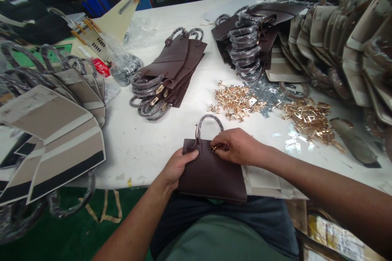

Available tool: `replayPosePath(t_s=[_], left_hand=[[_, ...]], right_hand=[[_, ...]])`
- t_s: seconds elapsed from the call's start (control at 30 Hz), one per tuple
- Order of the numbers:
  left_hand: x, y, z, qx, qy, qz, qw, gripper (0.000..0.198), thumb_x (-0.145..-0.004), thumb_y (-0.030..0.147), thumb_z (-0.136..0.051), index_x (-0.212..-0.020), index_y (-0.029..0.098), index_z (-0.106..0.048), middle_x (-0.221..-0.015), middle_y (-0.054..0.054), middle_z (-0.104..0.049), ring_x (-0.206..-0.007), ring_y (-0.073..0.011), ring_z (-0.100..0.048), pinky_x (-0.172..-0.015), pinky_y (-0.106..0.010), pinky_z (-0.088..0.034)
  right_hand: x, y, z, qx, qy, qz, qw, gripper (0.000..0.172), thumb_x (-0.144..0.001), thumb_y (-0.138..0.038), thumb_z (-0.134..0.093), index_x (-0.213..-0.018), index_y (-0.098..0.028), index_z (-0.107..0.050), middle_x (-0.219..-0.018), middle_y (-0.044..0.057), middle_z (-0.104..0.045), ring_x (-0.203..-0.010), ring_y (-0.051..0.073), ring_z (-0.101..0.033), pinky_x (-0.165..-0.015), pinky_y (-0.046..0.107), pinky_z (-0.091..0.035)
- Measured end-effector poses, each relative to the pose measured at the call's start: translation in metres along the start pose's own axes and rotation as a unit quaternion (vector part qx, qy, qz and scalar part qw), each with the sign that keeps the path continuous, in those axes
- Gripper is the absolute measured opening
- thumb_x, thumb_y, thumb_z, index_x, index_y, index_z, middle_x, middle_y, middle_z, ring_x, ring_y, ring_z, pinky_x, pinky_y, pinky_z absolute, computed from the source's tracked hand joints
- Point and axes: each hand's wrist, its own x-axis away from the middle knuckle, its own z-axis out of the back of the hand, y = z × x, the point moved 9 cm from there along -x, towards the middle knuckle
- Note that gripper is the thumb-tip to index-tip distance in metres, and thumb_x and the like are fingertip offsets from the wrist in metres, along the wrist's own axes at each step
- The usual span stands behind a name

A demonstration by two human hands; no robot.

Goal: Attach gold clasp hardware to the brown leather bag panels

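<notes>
A dark brown handbag panel (pixel 214 175) with a plastic-wrapped handle (pixel 211 117) rests over the table's front edge and my lap. My left hand (pixel 179 165) grips its upper left part, the thumb lying on the front just beside the handle's left tab. A gold metal fitting (pixel 196 131) stands upright at that tab. With bent fingers my right hand (pixel 235 145) pinches small gold clasp pieces (pixel 215 147) at the panel's top edge, near the handle's right end. The fingers partly hide these pieces and the handle's right tab.
Gold fittings lie in two piles, one behind the panel (pixel 237 100) and one to the right (pixel 309 118), with small silver plates (pixel 292 142) nearby. Brown panels with wrapped handles (pixel 171 61) are stacked mid-table. Beige-backed panels crowd the left (pixel 61 130) and right (pixel 330 36). A dark knife-like strip (pixel 353 140) lies right.
</notes>
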Motion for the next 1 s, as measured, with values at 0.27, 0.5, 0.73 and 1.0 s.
replayPosePath(t_s=[0.27, 0.5, 0.73, 1.0], left_hand=[[0.002, 0.001, -0.001, 0.003, -0.014, -0.009, 1.0, 0.039, -0.074, 0.027, -0.086, -0.107, 0.01, -0.076, -0.092, -0.014, -0.081, -0.075, -0.0247, -0.076, -0.076, -0.034, -0.059], [0.006, 0.0, -0.002, 0.01, -0.02, -0.026, 0.999, 0.041, -0.073, 0.027, -0.086, -0.108, 0.011, -0.075, -0.094, -0.014, -0.08, -0.077, -0.0247, -0.075, -0.079, -0.035, -0.058], [0.007, 0.0, 0.001, -0.001, -0.034, -0.039, 0.999, 0.042, -0.073, 0.031, -0.086, -0.107, 0.01, -0.075, -0.093, -0.013, -0.08, -0.077, -0.0232, -0.074, -0.079, -0.034, -0.056], [0.008, -0.001, 0.0, 0.015, -0.039, -0.048, 0.998, 0.04, -0.072, 0.029, -0.086, -0.105, 0.01, -0.074, -0.091, -0.013, -0.08, -0.076, -0.0222, -0.073, -0.078, -0.033, -0.056]], right_hand=[[0.007, -0.016, -0.008, 0.117, 0.006, 0.004, 0.993, 0.015, -0.088, -0.017, -0.065, -0.098, -0.02, -0.076, -0.089, 0.005, -0.075, -0.084, 0.021, -0.067, -0.076, 0.029, -0.045], [0.013, -0.025, -0.008, 0.125, 0.016, 0.011, 0.992, 0.016, -0.096, -0.025, -0.065, -0.105, -0.022, -0.077, -0.1, 0.007, -0.077, -0.092, 0.022, -0.069, -0.082, 0.03, -0.047], [0.015, -0.033, -0.005, 0.164, 0.055, -0.045, 0.984, 0.012, -0.09, -0.028, -0.066, -0.096, -0.023, -0.075, -0.091, 0.005, -0.076, -0.085, 0.021, -0.068, -0.074, 0.029, -0.044], [0.015, -0.03, -0.006, 0.132, 0.075, -0.064, 0.986, 0.008, -0.084, -0.025, -0.065, -0.088, -0.023, -0.072, -0.084, 0.001, -0.073, -0.08, 0.018, -0.066, -0.074, 0.027, -0.042]])
